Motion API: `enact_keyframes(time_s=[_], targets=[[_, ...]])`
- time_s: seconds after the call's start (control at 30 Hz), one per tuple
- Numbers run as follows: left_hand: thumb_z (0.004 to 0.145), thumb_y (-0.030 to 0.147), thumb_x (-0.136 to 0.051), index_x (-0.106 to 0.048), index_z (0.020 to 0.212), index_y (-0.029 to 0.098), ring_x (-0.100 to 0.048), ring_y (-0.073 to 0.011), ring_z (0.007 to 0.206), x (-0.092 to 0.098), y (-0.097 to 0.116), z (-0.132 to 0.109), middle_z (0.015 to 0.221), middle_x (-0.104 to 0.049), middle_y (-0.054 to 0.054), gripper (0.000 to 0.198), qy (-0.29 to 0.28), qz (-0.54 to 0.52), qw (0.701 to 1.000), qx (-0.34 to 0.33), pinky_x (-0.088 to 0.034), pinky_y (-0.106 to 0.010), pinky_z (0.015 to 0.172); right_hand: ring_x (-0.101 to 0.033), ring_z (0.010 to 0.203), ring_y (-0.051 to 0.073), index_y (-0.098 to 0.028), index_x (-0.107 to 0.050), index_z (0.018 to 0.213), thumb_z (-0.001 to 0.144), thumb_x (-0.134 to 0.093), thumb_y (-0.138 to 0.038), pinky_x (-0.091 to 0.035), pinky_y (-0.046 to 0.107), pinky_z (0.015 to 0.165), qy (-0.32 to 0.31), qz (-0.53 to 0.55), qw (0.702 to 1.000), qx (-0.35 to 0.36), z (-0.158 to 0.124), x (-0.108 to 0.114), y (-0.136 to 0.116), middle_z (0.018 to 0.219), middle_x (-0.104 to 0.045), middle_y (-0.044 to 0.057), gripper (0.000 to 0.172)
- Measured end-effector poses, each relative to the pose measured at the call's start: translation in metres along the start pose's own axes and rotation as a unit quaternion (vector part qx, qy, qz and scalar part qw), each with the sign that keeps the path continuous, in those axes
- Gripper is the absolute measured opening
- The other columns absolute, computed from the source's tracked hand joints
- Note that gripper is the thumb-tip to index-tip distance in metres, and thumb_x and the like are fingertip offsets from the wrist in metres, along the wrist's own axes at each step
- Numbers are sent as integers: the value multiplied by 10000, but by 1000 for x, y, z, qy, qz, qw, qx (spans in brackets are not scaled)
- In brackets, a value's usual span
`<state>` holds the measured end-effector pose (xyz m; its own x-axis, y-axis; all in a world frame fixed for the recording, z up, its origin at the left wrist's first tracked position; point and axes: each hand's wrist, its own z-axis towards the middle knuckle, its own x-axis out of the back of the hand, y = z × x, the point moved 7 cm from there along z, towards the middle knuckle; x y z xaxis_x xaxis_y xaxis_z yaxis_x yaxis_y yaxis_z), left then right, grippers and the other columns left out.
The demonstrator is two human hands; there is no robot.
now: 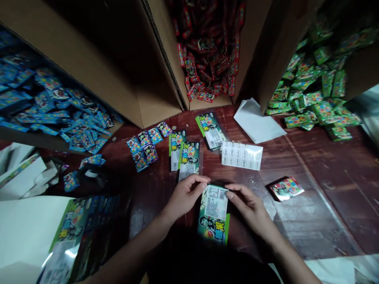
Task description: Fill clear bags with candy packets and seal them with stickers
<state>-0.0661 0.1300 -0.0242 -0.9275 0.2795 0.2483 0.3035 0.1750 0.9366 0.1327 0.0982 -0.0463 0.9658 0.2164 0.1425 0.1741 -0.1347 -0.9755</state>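
A green and black candy packet (213, 225) with cartoon figures and a white printed label is in front of me, upside down to my view. My left hand (187, 197) pinches near its upper left corner with thumb and forefinger. At the upper right edge, the thumb and fingers of my right hand (247, 205) grip the same packet. Just beyond my left hand lie two similar packets (189, 157), overlapping. Past my hands is a sheet of round stickers (242, 156), its edge touching a small stack of packets (211, 130).
Cardboard boxes stand along the far side, holding blue packs (53, 98), red packs (207, 71) and green packs (314, 90). On the dark red table are small candy sachets (143, 146), white paper (257, 120), a red box (286, 189) and a black tape dispenser (93, 175).
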Motion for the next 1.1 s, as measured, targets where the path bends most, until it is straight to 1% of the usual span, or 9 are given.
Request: enact_keyframes(time_s=[0.13, 0.27, 0.37, 0.53, 0.73, 0.87, 0.93, 1.03, 1.1], targets=[[920, 280, -592, -632, 1131, 190, -679, -181, 993, 3, 0, 3, 1047, -738, -55, 232, 7, -43, 999, 26, -516, -353, 921, -600, 1203, 231, -324, -646, 1232, 966, -598, -363, -446, 452, 1098, 5, -24, 999, 35, 6, 4, -6, 1279, -656, 36, 273], [910, 329, -623, -715, 987, 190, -678, -193, 1015, 2, 1, 5, 1096, -741, -59, 183, -38, -38, 997, 54, -512, -351, 925, -631, 1162, 233, -338, -701, 1174, 944, -635, -370, -476, 436, 1063, -7, -34, 999, 26, 8, 3, -9, 1229, -695, 22, 241], [853, 298, -679, -728, 922, 185, -689, -184, 927, 6, 3, 8, 1015, -755, -45, 141, -37, -26, 997, 67, -523, -320, 852, -678, 1020, 230, -279, -746, 1007, 908, -673, -424, -530, 388, 955, -5, -28, 1000, -8, 14, 0, -14, 1094, -736, 33, 190], [840, 284, -675, -746, 879, 176, -676, -158, 788, 11, 9, 17, 843, -752, -20, 134, -50, 2, 994, 93, -507, -271, 737, -668, 783, 207, -191, -707, 892, 846, -699, -536, -545, 314, 717, 14, 14, 994, -103, 26, -1, -19, 857, -733, 46, 349], [821, 348, -735, -766, 930, 197, -703, -183, 900, 11, 10, 17, 954, -775, -38, 189, -116, -12, 988, 98, -531, -304, 835, -682, 875, 221, -215, -746, 908, 870, -681, -529, -534, 344, 830, -41, 16, 992, -119, 23, 1, -22, 921, -756, 33, 323], [773, 309, -779, -742, 880, 190, -710, -181, 904, 11, 5, 18, 962, -770, -36, 164, -113, -17, 990, 78, -545, -307, 838, -660, 1051, 236, -259, -757, 921, 930, -628, -476, -523, 382, 933, -93, -29, 995, -26, 28, 9, -33, 1074, -727, 42, 253], [807, 302, -747, -735, 851, 186, -713, -178, 893, 10, 6, 23, 949, -767, -38, 124, -120, 11, 991, 56, -548, -304, 829, -608, 1157, 241, -275, -753, 967, 950, -612, -435, -490, 405, 1000, -66, -109, 990, 65, 45, 30, -45, 1164, -680, 56, 214], [844, 268, -708, -731, 816, 197, -706, -180, 917, 1, 24, 40, 987, -757, -36, 80, -150, 106, 983, -28, -541, -321, 858, -572, 1178, 269, -242, -698, 1172, 984, -551, -373, -453, 468, 1031, 28, -268, 946, 181, 86, 75, -63, 1201, -634, 111, 273], [871, 243, -682, -738, 839, 220, -677, -194, 1023, -8, 42, 54, 1129, -732, -26, 68, -150, 209, 959, -121, -503, -365, 950, -564, 1165, 302, -187, -649, 1266, 1007, -482, -342, -437, 516, 1021, 18, -370, 903, 216, 119, 92, -66, 1197, -632, 152, 345]])
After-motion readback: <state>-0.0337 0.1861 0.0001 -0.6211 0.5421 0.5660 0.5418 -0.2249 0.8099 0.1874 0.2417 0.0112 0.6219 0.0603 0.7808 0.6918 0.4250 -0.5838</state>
